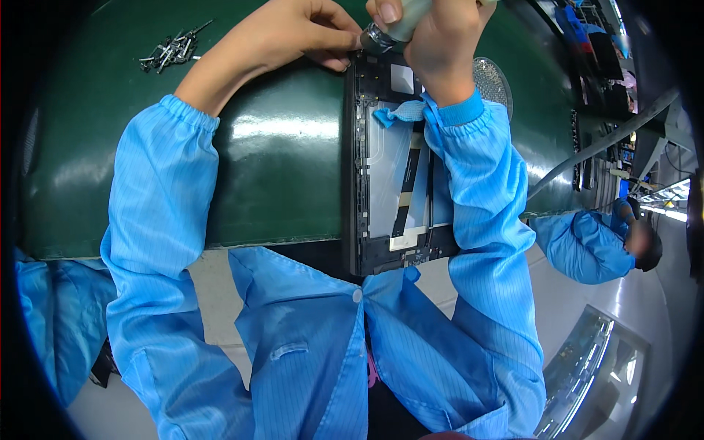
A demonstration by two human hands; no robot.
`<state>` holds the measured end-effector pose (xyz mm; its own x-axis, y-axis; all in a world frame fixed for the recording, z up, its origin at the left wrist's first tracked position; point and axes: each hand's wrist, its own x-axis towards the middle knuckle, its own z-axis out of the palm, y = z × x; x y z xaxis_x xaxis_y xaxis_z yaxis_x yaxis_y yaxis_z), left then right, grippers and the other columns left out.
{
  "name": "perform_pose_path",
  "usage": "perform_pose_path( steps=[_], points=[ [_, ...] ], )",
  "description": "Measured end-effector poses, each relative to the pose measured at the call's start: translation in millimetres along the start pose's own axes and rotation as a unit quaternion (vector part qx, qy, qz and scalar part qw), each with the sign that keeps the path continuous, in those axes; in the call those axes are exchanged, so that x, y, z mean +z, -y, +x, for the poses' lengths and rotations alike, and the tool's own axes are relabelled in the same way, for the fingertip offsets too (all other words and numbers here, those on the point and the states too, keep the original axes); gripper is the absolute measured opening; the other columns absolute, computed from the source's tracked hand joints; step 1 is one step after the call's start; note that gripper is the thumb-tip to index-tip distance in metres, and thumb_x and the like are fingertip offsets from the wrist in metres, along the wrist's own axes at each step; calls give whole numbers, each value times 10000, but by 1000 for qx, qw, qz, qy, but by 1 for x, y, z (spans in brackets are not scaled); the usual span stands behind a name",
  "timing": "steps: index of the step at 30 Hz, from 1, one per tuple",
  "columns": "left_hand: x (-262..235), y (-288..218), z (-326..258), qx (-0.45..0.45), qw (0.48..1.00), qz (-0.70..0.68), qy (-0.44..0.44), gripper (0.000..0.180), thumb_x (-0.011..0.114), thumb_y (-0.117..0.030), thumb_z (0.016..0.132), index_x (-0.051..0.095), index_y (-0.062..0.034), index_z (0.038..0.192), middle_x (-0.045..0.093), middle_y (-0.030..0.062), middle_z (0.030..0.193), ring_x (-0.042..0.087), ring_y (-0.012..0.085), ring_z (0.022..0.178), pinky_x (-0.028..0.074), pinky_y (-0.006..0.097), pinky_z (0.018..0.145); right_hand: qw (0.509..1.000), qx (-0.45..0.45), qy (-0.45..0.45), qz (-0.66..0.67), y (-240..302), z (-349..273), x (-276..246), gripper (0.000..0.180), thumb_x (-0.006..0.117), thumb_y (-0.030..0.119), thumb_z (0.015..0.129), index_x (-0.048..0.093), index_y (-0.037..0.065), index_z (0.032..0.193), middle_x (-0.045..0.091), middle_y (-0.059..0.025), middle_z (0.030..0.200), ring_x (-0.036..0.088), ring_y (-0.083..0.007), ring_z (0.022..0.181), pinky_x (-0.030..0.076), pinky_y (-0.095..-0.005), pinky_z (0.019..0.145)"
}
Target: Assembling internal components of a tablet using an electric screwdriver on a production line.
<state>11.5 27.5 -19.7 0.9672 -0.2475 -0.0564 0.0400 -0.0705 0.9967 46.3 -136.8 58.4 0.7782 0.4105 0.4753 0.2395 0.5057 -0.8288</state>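
Observation:
My right hand point(449, 48) wraps round a pale power screwdriver point(407, 26) with a metal collar, its upper part cut off by the picture's edge. The collar is at the far left corner of a black-framed flat electronic panel point(357, 169), which has a silver sheet inside and overhangs the table's near edge. Beside that corner, my left hand point(315, 33) has its thumb and fingers pinched together near the collar. Whatever lies between those fingertips is hidden, as is the screwdriver's tip. My right sleeve covers part of the panel's right side.
On the green table point(282, 169), a pile of loose screws point(174, 51) lies at the far left. A round textured dish point(493, 82) sits behind my right wrist. A grey curved bar point(605, 143) crosses at the right, near a person in blue point(587, 246). More blue clothing point(62, 315) shows at left.

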Motion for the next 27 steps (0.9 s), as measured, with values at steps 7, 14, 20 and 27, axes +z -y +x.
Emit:
perform_pose_path(
  steps=[7, 14, 20, 27],
  points=[
    [0, -2, -2, 5, 1000, 25, -5, 227, 690, -113, 970, 707, 78, 1092, 719, 127, 969, 739, 180, 856, 632, 282, 812, 987, 52, -87, 126, 8, -2, 7, 815, 498, 743, 959, 610, -58, 1065, 663, -193, 945, 547, -181, 433, 444, -284, 374],
    [9, -30, -10, -56, 996, -63, -4, 227, 752, -133, 943, 746, 84, 1009, 734, 92, 861, 703, 137, 731, 577, 238, 698, 995, -7, 8, -98, -3, 5, -14, 1148, 179, 938, 862, 593, -86, 1175, 682, -288, 1063, 574, -226, 437, 467, -301, 350],
    [10, -29, -12, -57, 995, -76, -2, 230, 749, -127, 944, 746, 90, 1018, 730, 94, 861, 699, 134, 733, 573, 237, 692, 957, -51, 127, 256, -11, 7, -18, 1065, 213, 886, 899, 541, -61, 1258, 678, -302, 1066, 565, -240, 434, 487, -319, 352],
    [7, -28, -13, -47, 996, -81, 2, 224, 745, -122, 945, 747, 89, 1019, 732, 93, 861, 698, 136, 728, 573, 237, 690, 991, -11, -25, -130, 5, 0, 3, 590, 560, 525, 984, 609, -59, 1055, 651, -172, 830, 544, -174, 437, 437, -290, 375]
  ],
)
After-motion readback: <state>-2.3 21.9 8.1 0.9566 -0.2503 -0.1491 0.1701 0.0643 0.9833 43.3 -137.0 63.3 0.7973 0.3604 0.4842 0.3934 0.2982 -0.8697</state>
